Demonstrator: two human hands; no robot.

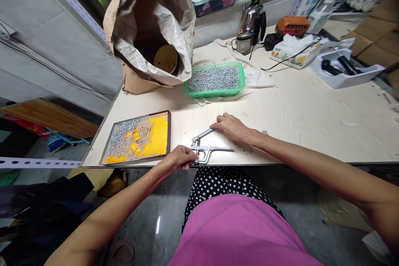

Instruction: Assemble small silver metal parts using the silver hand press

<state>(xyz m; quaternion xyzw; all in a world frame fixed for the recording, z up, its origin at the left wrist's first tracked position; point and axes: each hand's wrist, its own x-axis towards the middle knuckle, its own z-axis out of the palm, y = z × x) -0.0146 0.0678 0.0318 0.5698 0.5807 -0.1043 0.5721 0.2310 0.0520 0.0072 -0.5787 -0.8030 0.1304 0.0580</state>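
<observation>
Snap-fastener style pliers [208,149] of silver metal, with a small spring, lie at the table's front edge. My right hand [231,126] has its fingers closed on the end of the raised upper handle. At the jaw end, the fingers of my left hand [183,157] are pinched together; a small red bit shows beside them. Whatever those fingertips hold is too small and hidden to name. Left of the pliers sits a shallow tray [169,133] with a yellow bottom and many short silver metal pins [132,138] scattered in it.
Behind the pliers stands a green plastic basket [241,79] full of similar metal pins. A large open woven sack [124,50] is at the back left. Farther right are a metal kettle [253,16], a metal cup [245,43], an orange battery [292,25], a tissue pack [294,52] and a white tray [349,80].
</observation>
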